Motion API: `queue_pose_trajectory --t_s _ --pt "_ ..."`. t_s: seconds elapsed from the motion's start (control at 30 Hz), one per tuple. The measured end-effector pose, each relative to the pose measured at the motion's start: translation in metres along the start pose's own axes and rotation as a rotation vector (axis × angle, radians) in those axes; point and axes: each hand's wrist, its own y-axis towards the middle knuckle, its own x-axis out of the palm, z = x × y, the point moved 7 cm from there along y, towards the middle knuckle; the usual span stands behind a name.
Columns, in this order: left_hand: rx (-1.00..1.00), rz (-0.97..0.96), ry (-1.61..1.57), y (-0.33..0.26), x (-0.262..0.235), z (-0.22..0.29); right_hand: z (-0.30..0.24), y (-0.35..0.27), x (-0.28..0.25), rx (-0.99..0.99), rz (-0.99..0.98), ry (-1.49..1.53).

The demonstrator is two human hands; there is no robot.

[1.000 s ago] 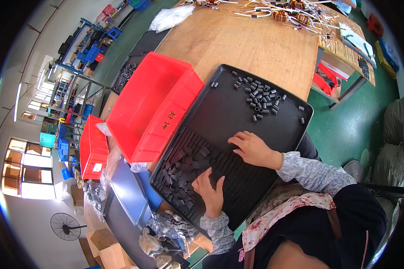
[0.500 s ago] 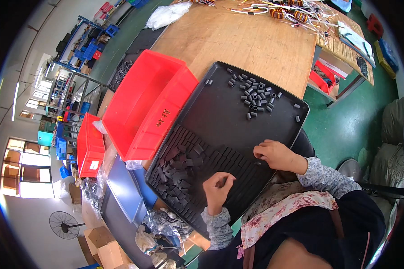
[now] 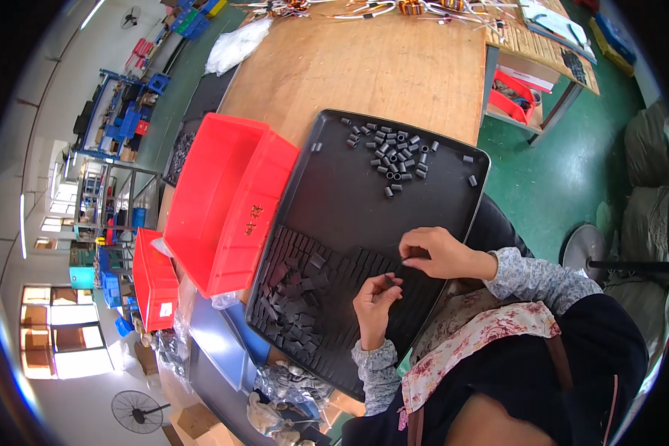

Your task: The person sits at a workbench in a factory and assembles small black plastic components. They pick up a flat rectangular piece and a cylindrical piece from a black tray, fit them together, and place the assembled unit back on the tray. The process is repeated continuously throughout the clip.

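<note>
Head view, left hand (image 3: 375, 301) grip pinching small black piece (image 3: 389, 281), right hand (image 3: 435, 253) curled closed over black tray (image 3: 334, 193)

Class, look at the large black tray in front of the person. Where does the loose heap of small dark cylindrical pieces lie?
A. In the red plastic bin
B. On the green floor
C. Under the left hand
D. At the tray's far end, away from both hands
D: the heap of small dark cylindrical pieces lies at the far end of the large black tray, apart from the left hand and the right hand at its near part.

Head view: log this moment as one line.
left hand: pinching small black piece | right hand: on big black plastic tray | red plastic bin: beside tray
</note>
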Motion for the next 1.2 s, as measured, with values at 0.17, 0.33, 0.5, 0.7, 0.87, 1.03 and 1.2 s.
queue_pose_trajectory --t_s 0.17,0.33,0.5,0.7,0.87,1.03,1.2 --pt "-0.041 -0.07 0.079 -0.003 -0.005 -0.006 0.008 0.013 0.029 0.162 -0.219 0.523" --pt "-0.031 -0.045 0.039 -0.009 -0.008 -0.002 -0.006 0.02 0.026 -0.044 -0.282 0.246" --pt "0.009 -0.045 0.03 -0.006 -0.01 0.0 -0.027 0.023 0.029 -0.358 -0.219 0.048" --pt "0.426 0.351 0.727 0.013 -0.056 0.07 0.01 0.069 0.025 0.014 0.114 0.23" --pt "0.589 0.476 1.278 0.04 -0.097 0.058 0.024 0.098 0.053 0.058 0.158 -0.075" --pt "0.57 0.403 1.241 0.037 -0.085 0.061 0.029 0.092 0.072 -0.211 0.109 -0.362" --pt "0.428 0.436 0.917 0.018 -0.087 0.069 0.017 0.083 0.032 -0.21 0.285 -0.479"
